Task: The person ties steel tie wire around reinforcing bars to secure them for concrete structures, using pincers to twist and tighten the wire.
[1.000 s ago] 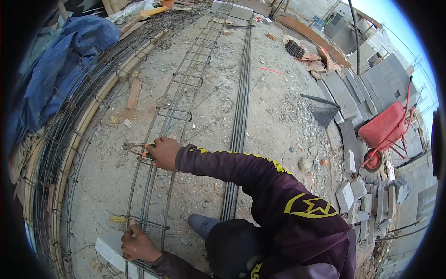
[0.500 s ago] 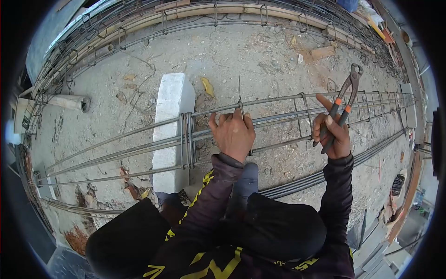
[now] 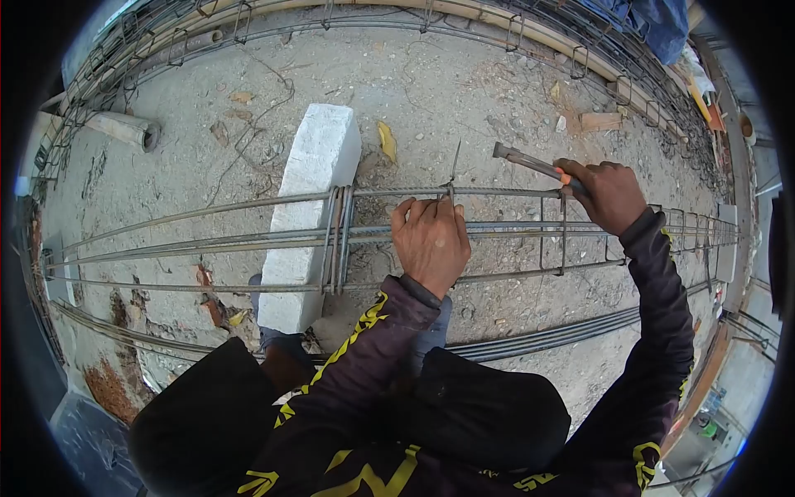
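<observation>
My left hand [image 3: 431, 244] is at the middle of the long rebar cage [image 3: 505, 225], its fingers closed round a stirrup near the top bar. A thin tie wire [image 3: 455, 163] sticks up from the bar just above those fingers. To the right, my right hand [image 3: 606, 195] grips the orange-marked handles of the pincers [image 3: 530, 161], whose head points left, above the top bar. Several stirrups [image 3: 337, 240] are bunched left of my left hand, over the white block [image 3: 306, 174] that lies beneath the bars.
Loose rebars [image 3: 546, 333] lie on the ground near my knees. Another rebar cage and a long pole [image 3: 464, 10] run along the far side. A yellow leaf [image 3: 387, 142], a wood piece [image 3: 601, 122] and a pipe [image 3: 124, 129] lie on the ground.
My right hand has risen and turned, and the pincers have swung from pointing up to pointing left, their handles brought together. My left hand stays at the stirrup. The view has shifted slightly.
</observation>
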Motion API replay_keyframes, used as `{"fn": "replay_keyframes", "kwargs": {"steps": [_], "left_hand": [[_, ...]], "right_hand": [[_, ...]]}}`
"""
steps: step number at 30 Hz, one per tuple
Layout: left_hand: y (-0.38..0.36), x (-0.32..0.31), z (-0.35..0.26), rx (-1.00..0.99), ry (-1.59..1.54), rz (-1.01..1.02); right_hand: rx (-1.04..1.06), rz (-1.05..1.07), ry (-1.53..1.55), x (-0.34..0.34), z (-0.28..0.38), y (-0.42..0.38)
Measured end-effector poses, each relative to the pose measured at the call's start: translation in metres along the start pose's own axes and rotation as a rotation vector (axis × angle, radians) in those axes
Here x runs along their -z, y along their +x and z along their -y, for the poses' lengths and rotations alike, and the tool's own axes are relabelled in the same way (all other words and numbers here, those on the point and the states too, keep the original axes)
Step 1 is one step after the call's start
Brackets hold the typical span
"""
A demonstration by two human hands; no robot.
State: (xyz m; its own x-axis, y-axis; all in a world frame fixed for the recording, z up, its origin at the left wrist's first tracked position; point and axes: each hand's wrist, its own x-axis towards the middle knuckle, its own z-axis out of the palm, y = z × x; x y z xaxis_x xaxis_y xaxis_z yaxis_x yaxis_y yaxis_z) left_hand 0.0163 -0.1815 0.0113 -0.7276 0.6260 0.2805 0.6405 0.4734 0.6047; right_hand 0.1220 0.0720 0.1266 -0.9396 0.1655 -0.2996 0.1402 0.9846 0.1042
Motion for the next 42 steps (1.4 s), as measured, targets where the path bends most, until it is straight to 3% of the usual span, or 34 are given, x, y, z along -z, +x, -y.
{"fn": "replay_keyframes", "kwargs": {"steps": [2, 5, 6, 10, 16, 31, 34, 42], "left_hand": [[0.001, 0.003, -0.001, 0.005, -0.003, 0.005], [0.0, 0.004, -0.002, 0.013, -0.004, 0.015], [-0.001, 0.003, -0.002, 0.015, -0.004, 0.02], [-0.001, 0.001, 0.0, 0.009, 0.008, 0.012], [-0.003, -0.002, 0.001, 0.046, -0.012, 0.026], [-0.001, 0.002, 0.001, 0.073, -0.051, 0.06], [-0.001, 0.001, 0.002, 0.068, -0.064, 0.037], [0.0, 0.003, 0.002, 0.076, -0.077, 0.08]], "right_hand": [[0.024, -0.029, -0.235, -0.007, -0.007, 0.025], [0.149, -0.118, -0.289, -0.015, -0.016, 0.059], [0.155, -0.034, -0.304, -0.015, -0.015, 0.068], [0.247, -0.161, -0.215, -0.022, -0.005, 0.092], [0.368, -0.264, -0.324, -0.01, 0.003, 0.12], [0.574, -0.341, -0.351, 0.004, 0.011, 0.161], [0.53, -0.262, -0.407, 0.01, 0.008, 0.165], [0.683, -0.205, 0.045, -0.026, 0.016, 0.219]]}}
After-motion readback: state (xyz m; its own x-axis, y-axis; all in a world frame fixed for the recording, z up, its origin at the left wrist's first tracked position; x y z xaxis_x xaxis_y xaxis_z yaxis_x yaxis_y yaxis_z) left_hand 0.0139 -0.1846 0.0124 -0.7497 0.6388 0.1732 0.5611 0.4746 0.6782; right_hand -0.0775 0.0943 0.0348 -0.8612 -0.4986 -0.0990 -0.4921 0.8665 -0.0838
